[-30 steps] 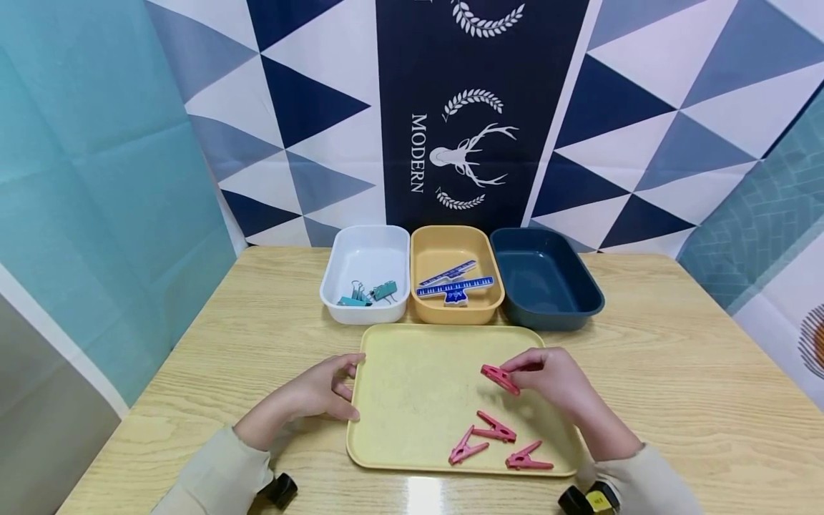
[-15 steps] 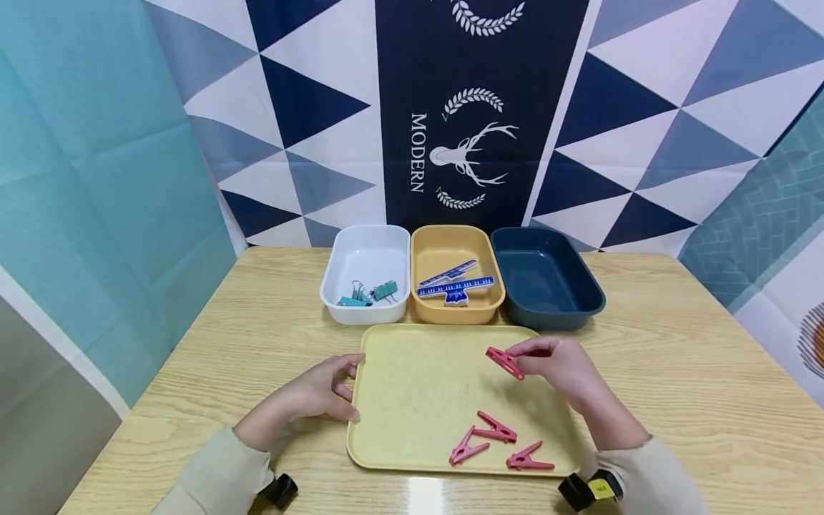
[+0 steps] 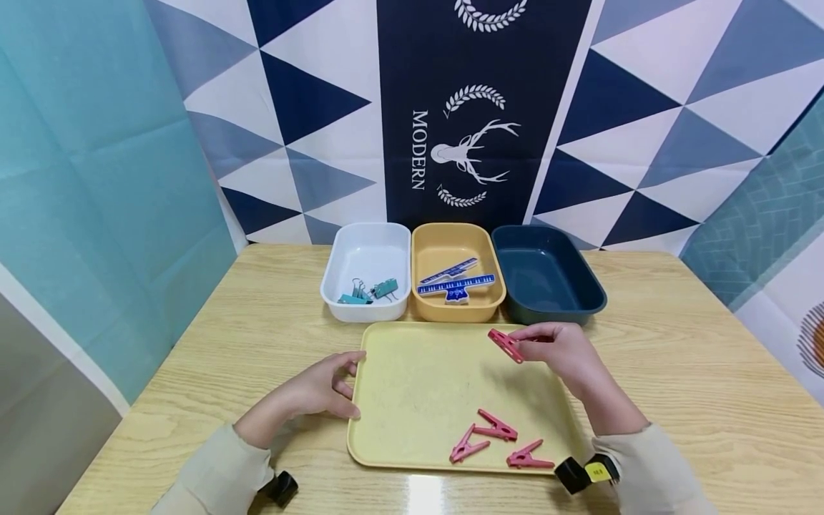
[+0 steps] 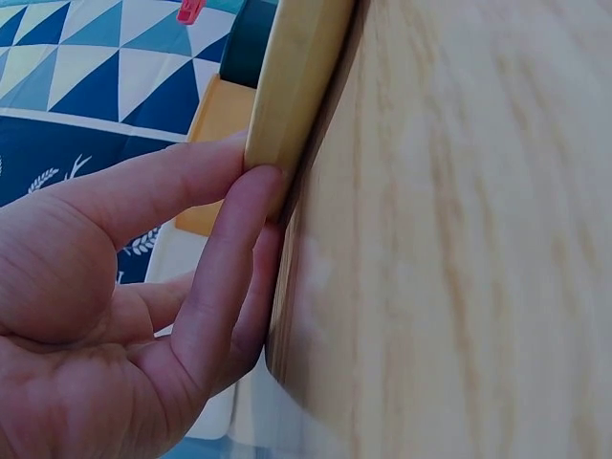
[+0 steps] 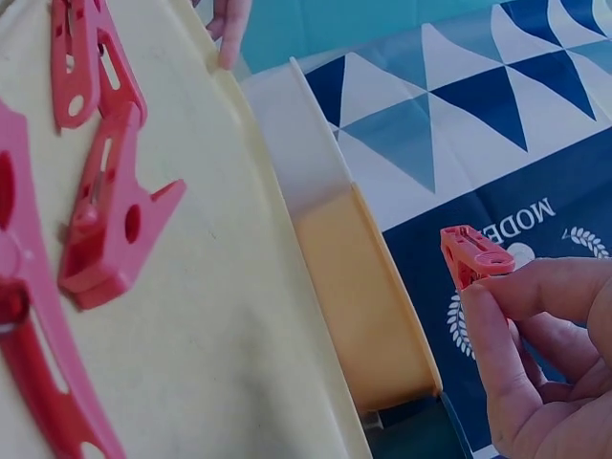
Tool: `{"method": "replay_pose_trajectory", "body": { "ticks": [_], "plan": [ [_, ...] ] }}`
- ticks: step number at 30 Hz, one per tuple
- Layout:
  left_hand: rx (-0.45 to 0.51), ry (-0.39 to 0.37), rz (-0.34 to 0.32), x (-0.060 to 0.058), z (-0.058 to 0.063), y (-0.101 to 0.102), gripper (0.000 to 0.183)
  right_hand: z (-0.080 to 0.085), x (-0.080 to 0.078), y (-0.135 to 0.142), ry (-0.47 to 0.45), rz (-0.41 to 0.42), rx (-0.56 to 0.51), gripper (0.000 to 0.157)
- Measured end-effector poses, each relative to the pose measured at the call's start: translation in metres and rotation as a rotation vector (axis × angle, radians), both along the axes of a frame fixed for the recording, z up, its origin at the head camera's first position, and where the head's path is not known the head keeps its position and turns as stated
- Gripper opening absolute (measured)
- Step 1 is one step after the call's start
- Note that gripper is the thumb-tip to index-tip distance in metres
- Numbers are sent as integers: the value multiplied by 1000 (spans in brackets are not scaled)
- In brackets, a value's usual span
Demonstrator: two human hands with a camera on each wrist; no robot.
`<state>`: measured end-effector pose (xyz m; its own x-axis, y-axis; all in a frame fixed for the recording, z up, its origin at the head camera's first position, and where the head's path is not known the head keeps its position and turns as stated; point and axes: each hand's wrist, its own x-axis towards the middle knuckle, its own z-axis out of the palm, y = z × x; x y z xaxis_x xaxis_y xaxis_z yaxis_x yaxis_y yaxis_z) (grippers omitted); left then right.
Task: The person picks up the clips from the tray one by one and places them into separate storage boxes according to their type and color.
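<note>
My right hand (image 3: 566, 354) pinches a red plastic clothespin (image 3: 505, 345) between thumb and fingertips, raised over the far right part of the yellow tray (image 3: 418, 386). The same clothespin (image 5: 470, 251) shows plainly in the right wrist view, its body sticking out past the fingertips. My left hand (image 3: 318, 386) rests at the tray's left edge, thumb and index finger spread along the rim. In the left wrist view, fingers (image 4: 220, 277) touch the side of the tray (image 4: 292, 86). Several more red clothespins (image 3: 494, 428) lie near the tray's front right corner.
Behind the tray, three bins stand in a row. The white bin (image 3: 365, 250) has teal binder clips (image 3: 385, 288), and the yellow bin (image 3: 450, 239) has blue ruler-like clips (image 3: 457, 287). At the right is a dark blue bin (image 3: 547, 275). A patterned cloth (image 3: 322, 107) hangs behind the table.
My right hand has moved away from me and up with the clothespin, from over the tray's middle right toward the dark blue bin. The left hand has stayed at the tray edge.
</note>
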<state>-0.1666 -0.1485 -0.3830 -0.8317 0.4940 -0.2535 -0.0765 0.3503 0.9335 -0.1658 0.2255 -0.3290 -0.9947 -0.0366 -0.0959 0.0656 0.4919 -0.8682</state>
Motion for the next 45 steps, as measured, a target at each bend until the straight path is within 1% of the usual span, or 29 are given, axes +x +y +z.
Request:
{"method": "replay_pose_trajectory", "body": {
  "ticks": [6, 18, 24, 31, 33, 37, 45],
  "plan": [
    [4, -4, -3, 0, -1, 0, 92, 3, -6, 5, 4, -17, -30, 25],
    [-6, 2, -1, 0, -2, 0, 92, 9, -20, 13, 4, -96, -34, 30],
    [-12, 6, -3, 0, -1, 0, 92, 8, -26, 15, 13, -136, -49, 32],
    [-12, -8, 6, 0, 1, 1, 92, 6, -33, 17, 17, -184, -73, 32],
    [-11, -9, 6, 0, 1, 1, 93, 6, -35, 18, 19, -194, -90, 33],
    [-10, -8, 6, 0, 0, 1, 93, 5, -39, 21, 31, -216, -158, 35],
    [-8, -6, 6, 0, 0, 0, 93, 4, -51, 23, 43, -275, -206, 37]
  ]
}}
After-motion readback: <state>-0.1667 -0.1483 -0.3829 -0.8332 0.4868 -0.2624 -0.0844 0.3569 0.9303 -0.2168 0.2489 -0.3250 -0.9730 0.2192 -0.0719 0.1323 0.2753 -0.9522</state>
